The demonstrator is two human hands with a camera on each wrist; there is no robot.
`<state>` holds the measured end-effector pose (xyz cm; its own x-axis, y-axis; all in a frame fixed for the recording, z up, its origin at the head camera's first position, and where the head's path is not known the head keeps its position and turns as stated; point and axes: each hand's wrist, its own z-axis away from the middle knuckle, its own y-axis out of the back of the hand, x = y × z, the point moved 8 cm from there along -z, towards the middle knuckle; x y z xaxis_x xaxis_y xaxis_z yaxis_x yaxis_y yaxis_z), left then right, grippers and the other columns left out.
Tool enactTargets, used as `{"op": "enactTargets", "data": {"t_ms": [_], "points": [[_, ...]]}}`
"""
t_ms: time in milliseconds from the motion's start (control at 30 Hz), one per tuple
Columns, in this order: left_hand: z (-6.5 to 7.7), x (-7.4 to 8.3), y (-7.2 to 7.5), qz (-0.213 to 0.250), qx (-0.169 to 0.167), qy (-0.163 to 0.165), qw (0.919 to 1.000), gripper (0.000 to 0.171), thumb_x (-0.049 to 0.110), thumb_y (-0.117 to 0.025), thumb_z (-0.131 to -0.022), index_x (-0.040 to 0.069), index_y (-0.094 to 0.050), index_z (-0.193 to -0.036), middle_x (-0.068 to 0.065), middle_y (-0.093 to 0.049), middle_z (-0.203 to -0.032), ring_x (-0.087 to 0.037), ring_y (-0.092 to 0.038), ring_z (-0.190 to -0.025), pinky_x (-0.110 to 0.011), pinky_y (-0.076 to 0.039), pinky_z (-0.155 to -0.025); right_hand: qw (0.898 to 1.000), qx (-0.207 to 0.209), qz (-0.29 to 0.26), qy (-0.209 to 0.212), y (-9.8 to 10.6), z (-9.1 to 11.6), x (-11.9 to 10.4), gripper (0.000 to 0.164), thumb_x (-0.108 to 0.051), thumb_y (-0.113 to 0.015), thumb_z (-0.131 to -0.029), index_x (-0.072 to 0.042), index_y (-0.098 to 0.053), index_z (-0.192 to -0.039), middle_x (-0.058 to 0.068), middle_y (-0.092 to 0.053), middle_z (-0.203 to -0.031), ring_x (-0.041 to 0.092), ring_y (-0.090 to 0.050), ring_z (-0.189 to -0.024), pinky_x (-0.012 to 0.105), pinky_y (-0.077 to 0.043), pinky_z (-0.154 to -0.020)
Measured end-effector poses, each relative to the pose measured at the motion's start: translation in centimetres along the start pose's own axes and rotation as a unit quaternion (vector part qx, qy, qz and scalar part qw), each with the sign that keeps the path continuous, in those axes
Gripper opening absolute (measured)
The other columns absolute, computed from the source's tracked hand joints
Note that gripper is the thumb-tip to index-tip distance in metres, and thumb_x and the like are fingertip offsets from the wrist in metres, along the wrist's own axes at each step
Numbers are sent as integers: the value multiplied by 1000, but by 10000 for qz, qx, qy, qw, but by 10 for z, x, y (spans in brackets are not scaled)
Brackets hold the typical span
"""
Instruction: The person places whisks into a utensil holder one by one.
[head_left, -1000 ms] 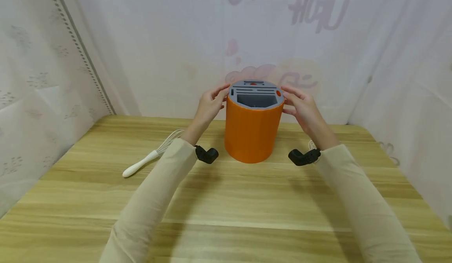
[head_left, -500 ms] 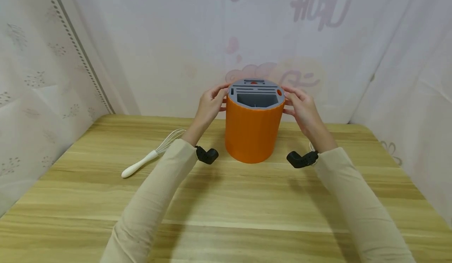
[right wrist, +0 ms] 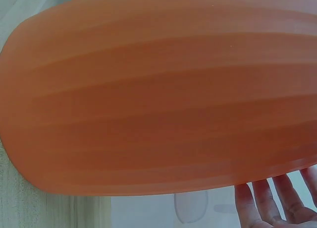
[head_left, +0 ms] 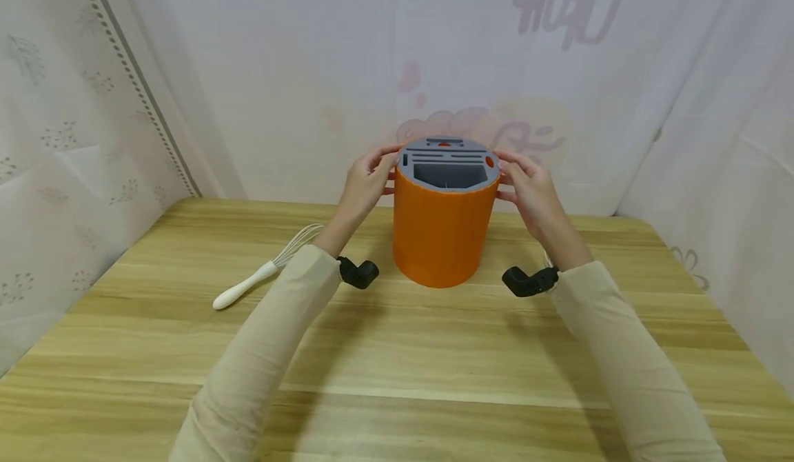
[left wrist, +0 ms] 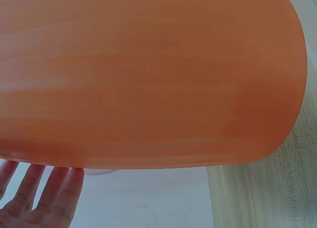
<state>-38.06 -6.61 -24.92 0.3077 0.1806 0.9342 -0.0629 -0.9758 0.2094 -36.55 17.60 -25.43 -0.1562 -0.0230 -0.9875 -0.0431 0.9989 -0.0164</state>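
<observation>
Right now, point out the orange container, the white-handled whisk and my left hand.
Orange container (head_left: 440,234): head view, on its front wall.
White-handled whisk (head_left: 265,271): head view, on the handle's end nearest the wires.
Left hand (head_left: 364,183): head view, on its middle.

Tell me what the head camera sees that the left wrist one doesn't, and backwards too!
Only the head view shows a whisk, the right hand and the gray top of the tub. Only the left wrist view shows four fingers of the left hand in a row, close up. Both show the tub's orange side, the left hand and the table.
</observation>
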Motion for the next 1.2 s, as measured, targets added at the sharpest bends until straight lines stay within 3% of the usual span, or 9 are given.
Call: {"op": "enactTargets", "data": {"t_ms": [400, 867, 1067, 1200], "points": [[8, 3, 6, -134, -23, -149, 9998, 34, 29, -41, -98, 18, -56, -126, -9, -60, -108, -24, -63, -93, -31, -57, -75, 9996, 25, 277, 111, -7, 8, -1, 40, -25, -47, -97, -7, -49, -132, -2, -55, -115, 14, -56, -93, 18, -53, -73], [20, 4, 11, -252, -30, -202, 9995, 33, 25, -41, -97, 16, -55, -126, -10, -61, -110, -24, -64, -90, -29, -57, -72, 9991, -121, 266, 312, -14, 22, -1, 41, -26, -46, -97, -6, -48, -133, -5, -55, -112, 12, -55, -91, 18, -53, -71], [27, 6, 14, -239, -64, -263, 9993, 33, 25, -41, -97, 15, -54, -125, -10, -62, -112, -24, -63, -91, -35, -57, -74, 9986, -104, 422, 295, -18, 28, -2, 39, -25, -44, -98, -7, -48, -132, -6, -55, -111, 12, -54, -92, 18, -53, -72], [31, 7, 15, -260, -99, -306, 9991, 33, 25, -41, -97, 15, -54, -125, -9, -61, -114, -26, -62, -94, -31, -57, -73, 9983, -116, 460, 341, -20, 30, -3, 38, -25, -44, -98, -6, -49, -131, -6, -56, -110, 13, -54, -91, 18, -52, -72]]}}
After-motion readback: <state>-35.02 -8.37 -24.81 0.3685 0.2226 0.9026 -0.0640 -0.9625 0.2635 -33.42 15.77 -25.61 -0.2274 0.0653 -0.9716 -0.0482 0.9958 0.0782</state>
